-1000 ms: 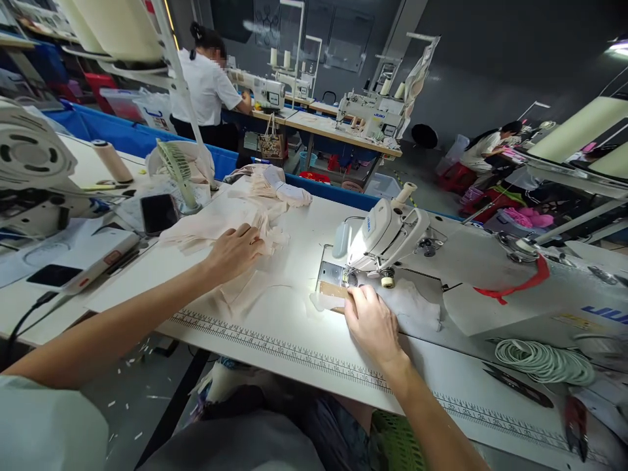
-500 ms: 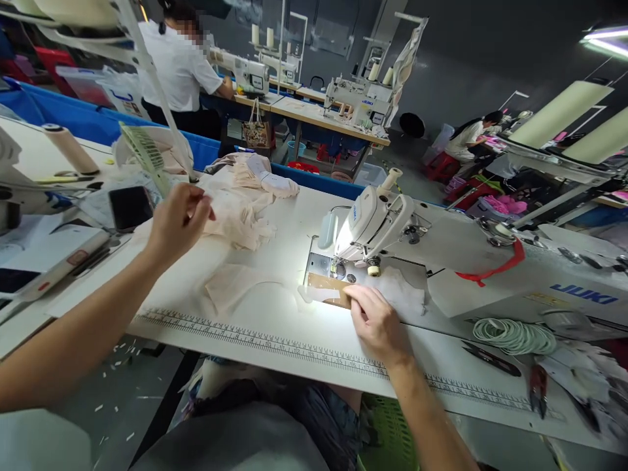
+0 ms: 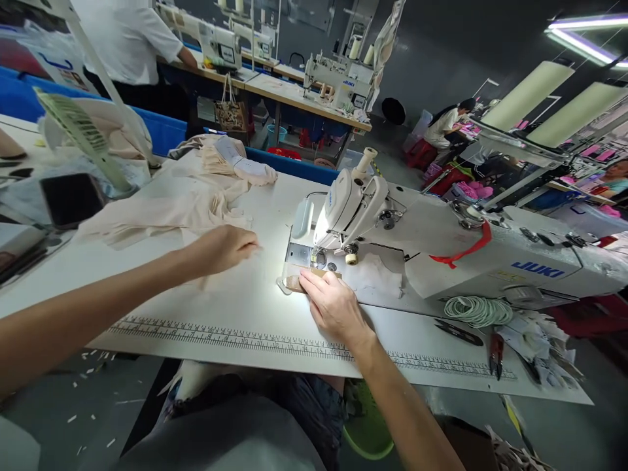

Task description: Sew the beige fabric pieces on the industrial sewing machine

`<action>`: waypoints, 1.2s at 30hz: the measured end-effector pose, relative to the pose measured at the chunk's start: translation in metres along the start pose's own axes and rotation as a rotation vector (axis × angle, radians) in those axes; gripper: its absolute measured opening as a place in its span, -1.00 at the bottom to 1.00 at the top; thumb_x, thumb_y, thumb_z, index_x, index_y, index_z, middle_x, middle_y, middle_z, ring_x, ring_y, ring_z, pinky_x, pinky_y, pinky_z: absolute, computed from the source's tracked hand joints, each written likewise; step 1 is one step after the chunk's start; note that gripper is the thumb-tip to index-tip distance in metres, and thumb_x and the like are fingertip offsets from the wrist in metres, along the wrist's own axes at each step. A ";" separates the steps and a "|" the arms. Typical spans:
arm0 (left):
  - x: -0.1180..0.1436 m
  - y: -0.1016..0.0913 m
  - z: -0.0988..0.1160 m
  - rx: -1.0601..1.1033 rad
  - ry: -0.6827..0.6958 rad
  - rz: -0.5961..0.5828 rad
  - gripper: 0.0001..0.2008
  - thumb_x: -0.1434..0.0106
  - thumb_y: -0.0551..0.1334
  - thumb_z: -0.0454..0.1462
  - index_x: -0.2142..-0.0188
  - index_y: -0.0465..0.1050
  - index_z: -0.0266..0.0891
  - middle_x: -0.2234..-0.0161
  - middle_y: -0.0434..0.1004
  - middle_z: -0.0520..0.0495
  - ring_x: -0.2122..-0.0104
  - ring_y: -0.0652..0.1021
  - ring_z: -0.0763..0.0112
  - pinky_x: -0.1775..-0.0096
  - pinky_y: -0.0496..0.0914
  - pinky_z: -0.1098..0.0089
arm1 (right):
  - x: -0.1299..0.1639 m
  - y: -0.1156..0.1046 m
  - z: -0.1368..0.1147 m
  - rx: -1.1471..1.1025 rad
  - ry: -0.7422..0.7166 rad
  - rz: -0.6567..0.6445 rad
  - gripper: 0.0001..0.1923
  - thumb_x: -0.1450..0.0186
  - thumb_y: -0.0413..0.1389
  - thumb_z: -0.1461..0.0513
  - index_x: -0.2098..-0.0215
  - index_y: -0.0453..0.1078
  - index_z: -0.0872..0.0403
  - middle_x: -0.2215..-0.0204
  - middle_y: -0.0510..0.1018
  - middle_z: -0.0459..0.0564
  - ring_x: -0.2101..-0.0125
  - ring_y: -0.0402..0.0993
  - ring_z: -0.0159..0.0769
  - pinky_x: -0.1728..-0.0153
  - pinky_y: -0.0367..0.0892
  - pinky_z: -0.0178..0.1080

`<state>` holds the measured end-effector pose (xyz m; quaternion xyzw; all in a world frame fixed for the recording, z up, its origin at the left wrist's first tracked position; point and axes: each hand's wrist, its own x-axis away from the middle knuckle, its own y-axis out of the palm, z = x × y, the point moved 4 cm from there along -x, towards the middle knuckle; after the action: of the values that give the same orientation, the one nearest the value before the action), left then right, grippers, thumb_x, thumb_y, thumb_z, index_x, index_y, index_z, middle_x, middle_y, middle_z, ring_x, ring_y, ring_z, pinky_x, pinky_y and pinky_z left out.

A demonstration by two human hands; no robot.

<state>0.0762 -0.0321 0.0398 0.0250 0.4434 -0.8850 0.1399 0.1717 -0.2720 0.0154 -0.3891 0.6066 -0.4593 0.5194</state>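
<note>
My right hand (image 3: 333,304) lies on the table in front of the white sewing machine (image 3: 366,206). Its fingertips pinch a small pale fabric piece (image 3: 285,284) against a brown card strip just below the lit needle plate (image 3: 307,255). My left hand (image 3: 223,247) reaches palm down over the white table (image 3: 255,307), left of the needle, with its fingers stretched out and low over a thin beige cut piece. A loose pile of beige fabric (image 3: 161,216) lies behind that hand.
Folded beige pieces (image 3: 230,160) sit at the table's far edge. A coil of pale elastic (image 3: 475,309), black snips (image 3: 458,332) and a red-handled tool (image 3: 495,353) lie right of the machine. A phone (image 3: 66,199) and a green fan (image 3: 83,137) are at left. Other people work behind.
My left hand rose off the fabric pile, then came down and right toward the needle. My right hand stayed at the presser foot, shifting slightly left on the small piece.
</note>
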 end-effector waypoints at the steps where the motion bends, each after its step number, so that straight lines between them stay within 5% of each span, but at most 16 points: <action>1: -0.005 0.008 0.012 0.022 0.010 -0.053 -0.79 -0.25 0.14 -0.20 0.42 0.48 -0.21 0.51 0.59 -0.07 0.53 0.48 0.40 0.42 0.26 0.37 | -0.001 0.001 -0.001 0.008 0.001 -0.003 -0.53 -0.36 -0.01 0.37 -0.20 0.42 0.11 -0.21 0.48 0.04 0.14 0.38 -0.11 0.14 0.39 -0.09; 5: -0.028 0.052 0.051 0.190 -0.002 -0.184 -0.86 -0.22 0.14 -0.26 0.44 0.42 -0.22 0.52 0.59 -0.01 0.54 0.49 0.47 0.42 0.31 0.43 | -0.002 0.002 0.001 0.000 0.002 -0.011 -0.54 -0.36 -0.01 0.35 -0.20 0.42 0.10 -0.18 0.50 0.05 0.17 0.36 -0.12 0.12 0.38 -0.08; 10: -0.048 0.081 0.043 0.245 -0.051 -0.278 -0.89 -0.13 0.19 -0.25 0.48 0.39 -0.22 0.57 0.52 0.03 0.53 0.50 0.43 0.48 0.33 0.46 | 0.000 -0.001 0.006 -0.035 -0.010 0.006 -0.56 -0.36 -0.02 0.35 -0.16 0.45 0.08 -0.17 0.50 0.06 0.14 0.36 -0.12 0.10 0.39 -0.06; 25: -0.053 0.082 0.039 0.207 -0.184 -0.280 -0.89 -0.13 0.20 -0.24 0.49 0.40 -0.21 0.57 0.55 0.03 0.53 0.52 0.41 0.46 0.33 0.43 | 0.007 -0.005 0.024 -0.172 0.173 0.158 -0.63 -0.36 -0.09 0.42 0.12 0.55 0.12 0.12 0.55 0.11 0.11 0.45 -0.14 0.11 0.42 -0.15; 36: -0.056 0.080 0.042 0.116 -0.170 -0.287 -0.89 -0.13 0.21 -0.25 0.50 0.42 -0.21 0.52 0.56 0.01 0.47 0.51 0.36 0.43 0.29 0.40 | 0.002 0.001 0.019 -0.046 0.190 0.028 -0.54 -0.38 -0.07 0.39 -0.17 0.44 0.06 0.16 0.47 0.09 0.17 0.38 -0.16 0.19 0.36 -0.18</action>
<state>0.1549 -0.0978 0.0126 -0.1052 0.3771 -0.9190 0.0475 0.1903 -0.2766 0.0130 -0.3470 0.6688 -0.4731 0.4567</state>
